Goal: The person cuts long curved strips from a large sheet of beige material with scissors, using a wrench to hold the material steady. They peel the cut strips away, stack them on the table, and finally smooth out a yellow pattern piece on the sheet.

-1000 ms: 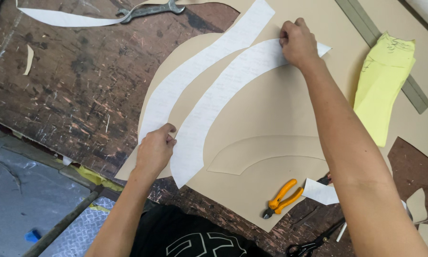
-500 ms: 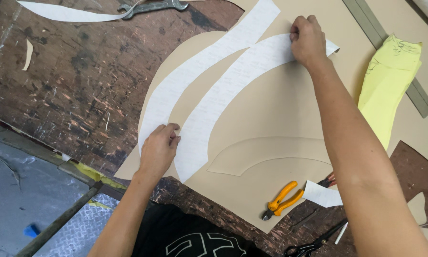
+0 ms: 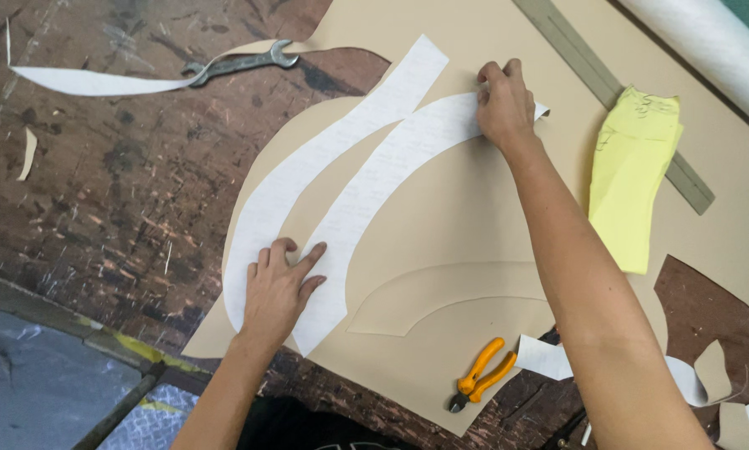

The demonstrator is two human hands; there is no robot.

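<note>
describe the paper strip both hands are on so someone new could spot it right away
Start at the big tan sheet covering the worn wooden table. Two curved white paper strips lie on it side by side. The one meant is the inner strip, pinned by the left hand below and the right hand above; its neighbour, the outer strip, is only touched by the left hand.

A workshop, likely for pattern cutting or leather and upholstery work. A worn, scarred and stained dark wooden workbench (image 3: 99, 192) fills the view. A large tan sheet of card or leather (image 3: 474, 208) covers the middle and far right of it, with curved white paper pattern strips (image 3: 366, 192) laid on top. A steel open-ended spanner (image 3: 237, 64) lies near the far edge, orange-handled cutting pliers (image 3: 481, 385) near the front edge, and a long metal ruler (image 3: 608, 92) at the far right. Offcuts (image 3: 712, 371) lie scattered at the right front corner.
</note>
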